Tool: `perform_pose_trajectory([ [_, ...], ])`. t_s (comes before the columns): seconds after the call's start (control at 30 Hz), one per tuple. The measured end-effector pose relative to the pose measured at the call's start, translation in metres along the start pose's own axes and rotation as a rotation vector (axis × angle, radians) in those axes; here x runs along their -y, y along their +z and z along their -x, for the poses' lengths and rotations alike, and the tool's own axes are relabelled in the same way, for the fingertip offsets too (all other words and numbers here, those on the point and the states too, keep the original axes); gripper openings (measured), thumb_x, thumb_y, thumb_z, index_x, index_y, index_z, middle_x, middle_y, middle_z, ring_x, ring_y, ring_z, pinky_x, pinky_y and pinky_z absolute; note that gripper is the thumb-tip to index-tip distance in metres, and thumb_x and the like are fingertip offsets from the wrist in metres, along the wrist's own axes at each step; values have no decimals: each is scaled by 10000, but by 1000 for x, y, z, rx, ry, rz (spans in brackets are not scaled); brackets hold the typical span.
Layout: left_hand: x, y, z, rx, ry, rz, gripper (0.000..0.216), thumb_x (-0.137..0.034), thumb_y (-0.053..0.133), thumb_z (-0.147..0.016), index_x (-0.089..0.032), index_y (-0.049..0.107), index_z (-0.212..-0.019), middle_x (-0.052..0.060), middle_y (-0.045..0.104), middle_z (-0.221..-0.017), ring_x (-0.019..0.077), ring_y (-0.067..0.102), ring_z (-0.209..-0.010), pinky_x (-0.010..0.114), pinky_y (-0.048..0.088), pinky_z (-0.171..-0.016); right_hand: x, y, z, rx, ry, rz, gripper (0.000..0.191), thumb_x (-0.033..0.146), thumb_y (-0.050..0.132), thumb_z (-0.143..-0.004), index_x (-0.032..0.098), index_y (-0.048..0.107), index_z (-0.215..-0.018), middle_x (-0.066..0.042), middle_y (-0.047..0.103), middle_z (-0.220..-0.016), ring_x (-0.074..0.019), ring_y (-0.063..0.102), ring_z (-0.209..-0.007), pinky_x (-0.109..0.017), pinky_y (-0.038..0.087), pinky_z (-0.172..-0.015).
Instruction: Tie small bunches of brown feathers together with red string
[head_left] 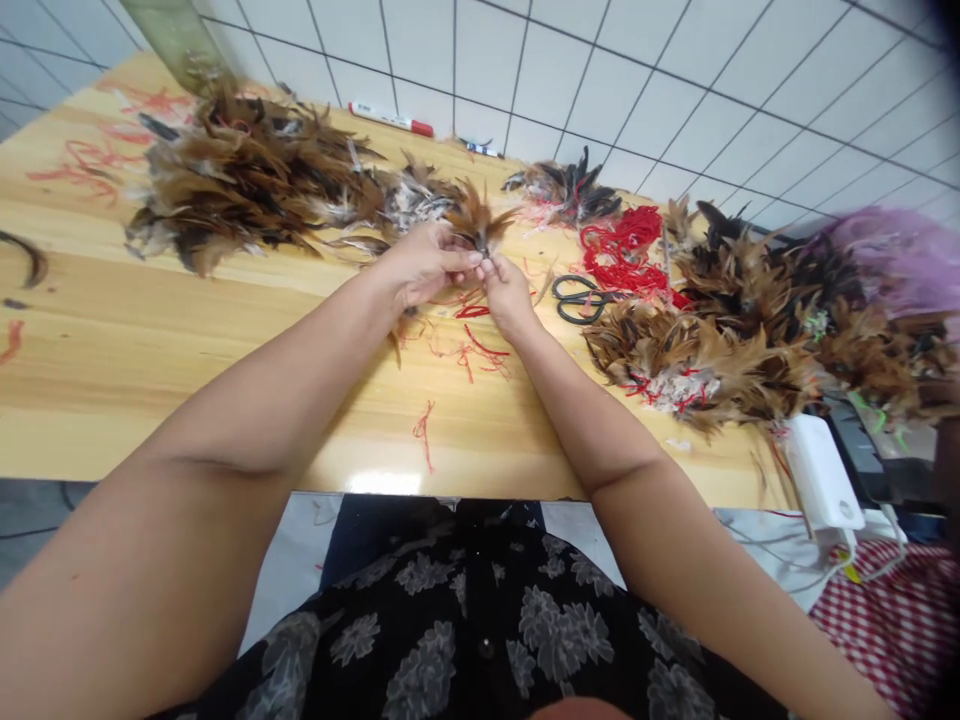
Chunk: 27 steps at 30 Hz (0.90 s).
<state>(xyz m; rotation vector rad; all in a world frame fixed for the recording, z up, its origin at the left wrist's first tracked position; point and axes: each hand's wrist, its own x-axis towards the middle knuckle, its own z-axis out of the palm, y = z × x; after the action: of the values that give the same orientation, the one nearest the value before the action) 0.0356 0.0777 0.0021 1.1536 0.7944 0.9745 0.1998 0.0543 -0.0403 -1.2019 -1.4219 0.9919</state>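
My left hand [424,264] and my right hand [506,291] meet over the middle of the wooden table [150,350]. Both pinch the base of a small bundle of brown feathers [476,220], which fans up and away from my fingers. The left fingers curl round the stems; the right fingertips press at the same spot. Loose red thread scraps [476,345] lie on the table just below my hands.
A large heap of brown feathers [247,175] lies far left. Tied feather bundles [720,340] pile up at the right. Black scissors [581,298] sit beside a red thread tangle [626,245]. A red-capped marker [390,118] lies at the far edge, a white device [821,470] at the right corner.
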Motion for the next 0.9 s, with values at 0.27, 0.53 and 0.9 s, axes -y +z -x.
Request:
perform_pose_trajectory([
  [0.27,-5,-7,7,69,63,-51,461,-383,1204,-692,-178,808,-810,63,798,-802,220,727,-776,392,620,-828,19,0,0,92,8,390,337,127,519,-1174,254,616,-877,-46,772,-1050,-226,728,-1082,-363,574,-1119],
  [0.53,-12,-2,14,43,74,-166,663,-622,1249,-498,-273,770,-795,-24,778,-789,241,664,-831,499,632,-997,40,4,7,197,48,692,336,161,417,-1229,161,747,-1171,-187,837,-1410,-319,760,-1379,-444,555,-1245],
  [0.9,-13,-4,13,-14,138,-226,646,-653,1201,-537,-289,710,-746,14,687,-782,251,650,-803,587,659,-1039,1,4,-4,154,-139,346,350,435,635,-1235,215,811,-1027,-74,864,-1201,-242,773,-1211,-386,567,-1183],
])
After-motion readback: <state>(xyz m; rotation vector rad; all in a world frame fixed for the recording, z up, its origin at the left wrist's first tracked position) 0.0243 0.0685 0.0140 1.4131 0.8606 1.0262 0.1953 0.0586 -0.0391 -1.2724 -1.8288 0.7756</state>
